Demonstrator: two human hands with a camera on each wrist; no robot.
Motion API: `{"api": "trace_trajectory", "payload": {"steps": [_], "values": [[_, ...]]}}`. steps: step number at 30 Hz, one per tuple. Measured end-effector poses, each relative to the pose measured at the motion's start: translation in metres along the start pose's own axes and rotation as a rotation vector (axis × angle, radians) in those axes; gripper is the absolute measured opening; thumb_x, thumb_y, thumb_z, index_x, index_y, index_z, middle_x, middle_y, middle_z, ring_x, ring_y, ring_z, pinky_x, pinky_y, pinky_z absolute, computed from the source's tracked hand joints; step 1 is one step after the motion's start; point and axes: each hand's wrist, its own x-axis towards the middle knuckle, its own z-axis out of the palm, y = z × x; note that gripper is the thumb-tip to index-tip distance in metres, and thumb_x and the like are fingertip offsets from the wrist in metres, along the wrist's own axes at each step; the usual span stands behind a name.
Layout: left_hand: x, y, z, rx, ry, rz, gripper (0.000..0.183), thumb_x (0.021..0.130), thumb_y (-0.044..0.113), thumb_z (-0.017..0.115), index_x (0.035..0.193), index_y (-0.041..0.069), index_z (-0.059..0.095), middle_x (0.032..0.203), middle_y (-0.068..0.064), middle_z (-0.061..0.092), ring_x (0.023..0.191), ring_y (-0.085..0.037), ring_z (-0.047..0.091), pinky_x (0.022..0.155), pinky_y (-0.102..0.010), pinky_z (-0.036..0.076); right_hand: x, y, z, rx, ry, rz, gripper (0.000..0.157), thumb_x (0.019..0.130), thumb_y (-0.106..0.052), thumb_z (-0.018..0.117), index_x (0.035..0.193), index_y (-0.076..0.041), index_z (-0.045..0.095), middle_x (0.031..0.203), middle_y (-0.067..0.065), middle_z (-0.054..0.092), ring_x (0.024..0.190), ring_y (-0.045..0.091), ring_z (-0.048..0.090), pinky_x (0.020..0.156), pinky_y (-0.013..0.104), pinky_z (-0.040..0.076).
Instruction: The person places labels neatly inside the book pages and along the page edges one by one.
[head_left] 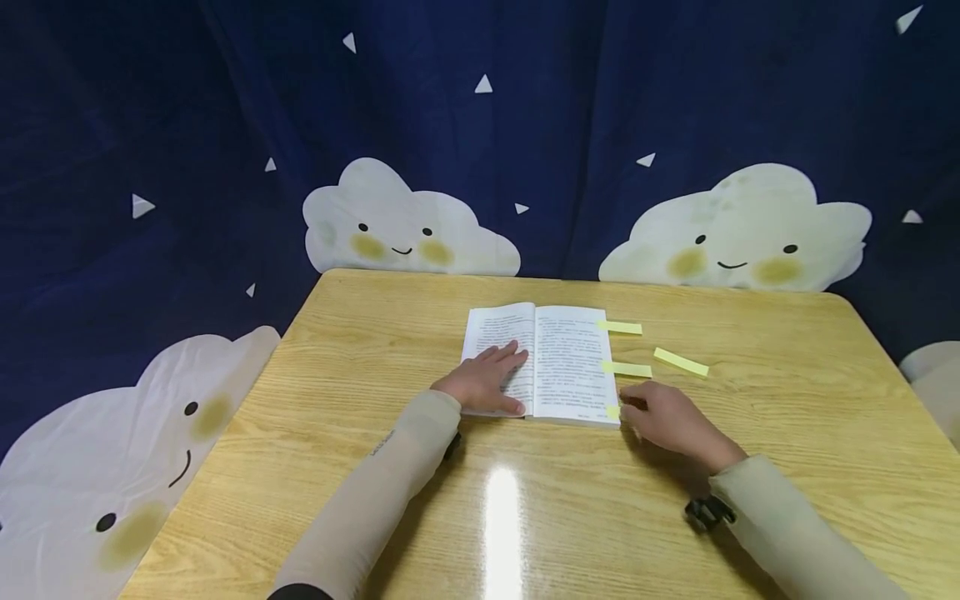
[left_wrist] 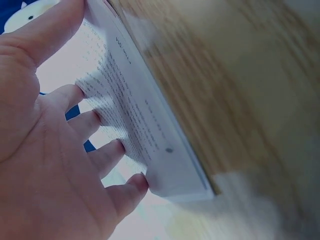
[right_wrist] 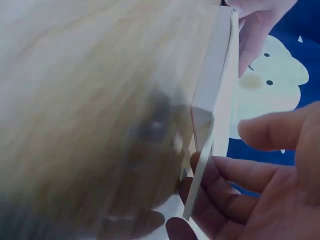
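An open book [head_left: 536, 360] lies mid-bench [head_left: 375, 333], its left page pressed flat under the spread left hand [head_left: 486, 380], while the right hand [head_left: 667, 417] pinches a thin, floppy yellow sticky strip [right_wrist: 200, 170] at the lower page corner, best held lightly by its free end.
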Motion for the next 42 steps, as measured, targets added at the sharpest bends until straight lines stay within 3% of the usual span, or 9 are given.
{"api": "trace_trajectory", "payload": {"steps": [3,7,10,15,20,28,34,42], "values": [[0.0007,-0.0004,-0.0001,0.001,0.003,-0.001,0.094,0.089,0.053,0.068,0.161,0.031,0.012,0.170,0.008,0.000,0.158,-0.027,0.006,0.124,-0.057,0.017,0.0051,-0.0004,-0.0018,0.038,-0.017,0.064,0.025,0.098,-0.017,0.055,0.107,-0.001,0.072,0.086,0.011,0.069,0.064,0.013,0.049,0.060,0.028,0.039],[0.0001,0.0005,-0.0006,-0.011,0.001,0.000,0.094,0.088,0.052,0.069,0.161,0.031,0.013,0.170,0.008,0.001,0.158,-0.027,0.006,0.124,-0.059,0.016,0.0084,-0.0006,-0.0023,0.045,-0.015,0.090,0.033,0.098,-0.019,0.056,0.119,0.002,0.070,0.110,0.018,0.073,0.078,0.015,0.056,0.069,0.030,0.045],[-0.0001,0.0009,-0.0003,-0.007,-0.002,0.002,0.094,0.088,0.052,0.069,0.161,0.031,0.013,0.170,0.008,0.000,0.158,-0.027,0.006,0.124,-0.059,0.017,0.0078,-0.0014,-0.0020,0.054,-0.010,0.098,0.032,0.098,-0.019,0.056,0.118,0.001,0.070,0.111,0.018,0.072,0.082,0.017,0.058,0.072,0.031,0.047],[0.0019,-0.0009,-0.0001,0.014,0.001,0.013,0.093,0.089,0.052,0.068,0.161,0.030,0.013,0.170,0.007,0.001,0.158,-0.028,0.008,0.123,-0.059,0.019,0.0047,-0.0013,-0.0010,0.100,0.011,0.127,0.035,0.099,-0.021,0.056,0.123,0.001,0.067,0.122,0.023,0.068,0.101,0.030,0.066,0.083,0.044,0.053],[0.0011,-0.0011,-0.0007,0.010,-0.002,0.013,0.093,0.089,0.052,0.068,0.161,0.030,0.013,0.170,0.007,0.000,0.158,-0.029,0.007,0.123,-0.059,0.019,0.0056,0.0003,-0.0009,0.124,0.002,0.149,0.039,0.101,-0.023,0.053,0.128,0.003,0.064,0.130,0.026,0.064,0.121,0.043,0.060,0.093,0.053,0.052],[-0.0012,0.0002,-0.0017,0.006,-0.006,0.017,0.094,0.089,0.053,0.068,0.161,0.029,0.012,0.170,0.007,-0.001,0.158,-0.028,0.006,0.124,-0.059,0.018,0.0071,-0.0013,-0.0030,0.111,-0.013,0.159,0.040,0.100,-0.025,0.054,0.127,0.004,0.064,0.129,0.027,0.064,0.113,0.037,0.063,0.088,0.050,0.052],[0.0000,-0.0005,-0.0018,0.004,-0.006,0.014,0.094,0.089,0.053,0.068,0.161,0.030,0.012,0.170,0.008,-0.001,0.158,-0.028,0.006,0.124,-0.059,0.017,0.0055,-0.0022,-0.0010,0.168,0.042,0.173,0.038,0.102,-0.023,0.053,0.129,0.002,0.063,0.130,0.026,0.063,0.116,0.039,0.061,0.089,0.048,0.052],[0.0005,-0.0003,-0.0019,-0.004,-0.008,0.015,0.095,0.088,0.052,0.069,0.161,0.030,0.012,0.170,0.008,0.000,0.158,-0.028,0.006,0.124,-0.059,0.017,0.0055,-0.0041,-0.0029,0.142,0.069,0.178,0.039,0.101,-0.024,0.053,0.129,0.001,0.064,0.131,0.026,0.063,0.117,0.041,0.061,0.089,0.049,0.053]]}}
